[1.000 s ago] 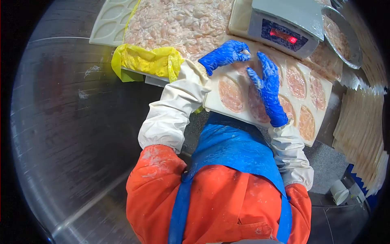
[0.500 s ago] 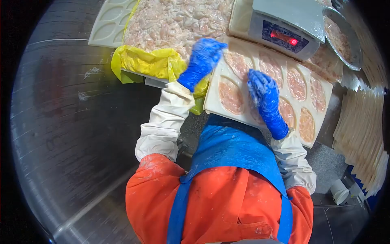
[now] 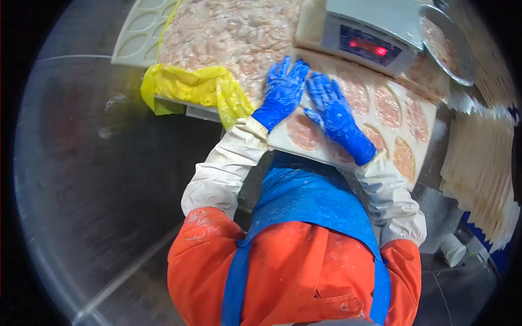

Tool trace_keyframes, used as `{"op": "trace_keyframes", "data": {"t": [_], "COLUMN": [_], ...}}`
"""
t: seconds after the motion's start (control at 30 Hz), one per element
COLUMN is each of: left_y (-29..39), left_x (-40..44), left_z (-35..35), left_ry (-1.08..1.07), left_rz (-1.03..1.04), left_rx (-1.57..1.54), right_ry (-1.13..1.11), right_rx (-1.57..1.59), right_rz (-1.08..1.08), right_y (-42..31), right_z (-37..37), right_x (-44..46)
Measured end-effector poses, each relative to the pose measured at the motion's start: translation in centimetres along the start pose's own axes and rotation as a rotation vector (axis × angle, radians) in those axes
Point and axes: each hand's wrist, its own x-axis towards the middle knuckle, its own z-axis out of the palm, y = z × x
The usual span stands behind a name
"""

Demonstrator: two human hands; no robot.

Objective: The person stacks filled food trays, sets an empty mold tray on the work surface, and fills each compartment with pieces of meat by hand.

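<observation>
Both hands wear blue gloves. My left hand (image 3: pixel 283 91) lies with its fingers spread at the left edge of the white mould tray (image 3: pixel 277 142), beside the heap of raw meat (image 3: pixel 228 41). Stretched out flat, my right hand (image 3: pixel 334 111) rests over the tray's upper-left moulds and hides the meat under it. Pink meat fills the oval moulds around it, among them a portion (image 3: pixel 303 131) below the hands and another (image 3: pixel 387 106) to the right. Neither hand is closed round anything.
A scale (image 3: pixel 370 46) with a red display stands behind the tray. Yellow plastic (image 3: pixel 193 87) covers the heap's near edge. Another mould tray (image 3: pixel 138 35) is at the far left. A metal bowl of meat (image 3: pixel 446 46) and stacked pale sheets (image 3: pixel 473 168) are on the right.
My left hand has opened and lies beside my right hand. My right hand has moved up and left over the tray, its fingers now straightened. The whole view has shifted slightly.
</observation>
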Motion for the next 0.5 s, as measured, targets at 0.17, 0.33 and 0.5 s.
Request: {"op": "trace_keyframes", "data": {"t": [0.17, 0.33, 0.5], "left_y": [-2.0, -1.9, -0.3], "left_x": [1.1, 1.4, 0.9], "left_z": [2.1, 3.3, 1.2], "left_ry": [-0.050, -0.064, -0.020], "left_rz": [0.058, -0.141, -0.048], "left_rx": [-0.023, 0.102, 0.078], "right_ry": [0.286, 0.269, 0.107], "right_rx": [0.141, 0.031, -0.172], "right_rz": [0.030, -0.062, 0.119], "right_y": [0.7, 2.1, 5.7], "right_z": [-1.2, 2.2, -2.9], "right_x": [3.6, 4.7, -1.9]}}
